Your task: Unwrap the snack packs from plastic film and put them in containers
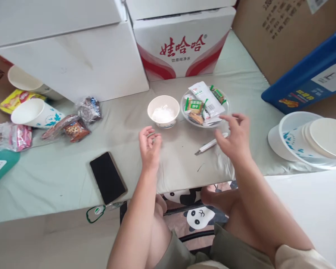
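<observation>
My left hand (149, 147) hovers over the table below a white paper bowl (163, 111) holding something white and crumpled. Its fingers curl inward around something small I cannot make out. My right hand (234, 137) floats to the right with fingers spread, empty, just over a white utility knife (211, 145) lying on the cloth. Behind it stands a clear plate (225, 108) piled with several wrapped snacks.
A black phone (108, 177) lies near the front edge. Snack packets (78, 127) and paper cups (35, 113) sit at left. Stacked paper bowls (310, 140) are at right, a blue box (310, 74) behind them. White cartons (182, 45) line the back.
</observation>
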### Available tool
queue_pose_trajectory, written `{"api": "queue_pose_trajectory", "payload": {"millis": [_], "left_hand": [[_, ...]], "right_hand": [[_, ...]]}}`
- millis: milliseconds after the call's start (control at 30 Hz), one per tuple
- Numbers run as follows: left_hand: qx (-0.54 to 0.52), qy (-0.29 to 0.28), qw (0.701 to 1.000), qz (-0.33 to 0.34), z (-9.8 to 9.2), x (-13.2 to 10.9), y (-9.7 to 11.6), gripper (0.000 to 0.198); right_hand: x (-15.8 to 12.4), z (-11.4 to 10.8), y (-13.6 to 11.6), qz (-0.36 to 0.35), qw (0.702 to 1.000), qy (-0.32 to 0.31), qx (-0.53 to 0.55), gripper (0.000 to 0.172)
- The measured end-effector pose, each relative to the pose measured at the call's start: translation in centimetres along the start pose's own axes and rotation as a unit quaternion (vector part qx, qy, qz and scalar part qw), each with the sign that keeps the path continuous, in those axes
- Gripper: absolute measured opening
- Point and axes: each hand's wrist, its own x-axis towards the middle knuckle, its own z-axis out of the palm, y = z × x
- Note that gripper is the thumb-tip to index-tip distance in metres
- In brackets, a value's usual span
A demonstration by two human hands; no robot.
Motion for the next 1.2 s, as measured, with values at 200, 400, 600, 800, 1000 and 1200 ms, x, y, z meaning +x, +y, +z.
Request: {"api": "queue_pose_trajectory", "payload": {"millis": [200,400,600,800,1000,1200], "left_hand": [[0.153,-0.010,0.987,0.052,-0.3,1.6,0.0,0.074],[0.363,-0.053,0.928,0.063,4.2,4.4,2.4,0.058],[0.457,-0.113,0.880,0.063,12.8,9.4,3.4,0.025],[0.510,-0.195,0.834,0.079,23.7,13.9,2.6,0.025],[0.422,-0.277,0.863,0.015,32.9,16.5,1.8,0.020],[0.167,-0.282,0.939,-0.107,33.5,16.1,4.4,0.042]], "right_hand": [[0.8,-0.4,2.0,0.038,0.997,-0.038,0.063,0.021],[0.4,-2.7,3.0,0.120,0.990,0.026,0.068,0.023],[0.6,-5.0,3.4,0.195,0.977,0.051,0.074,0.027],[1.2,-4.9,3.7,0.217,0.968,0.032,0.119,0.024],[1.9,-4.5,3.4,0.231,0.960,0.049,0.147,0.017],[2.7,-5.0,4.4,0.236,0.958,0.036,0.159,0.016]]}}
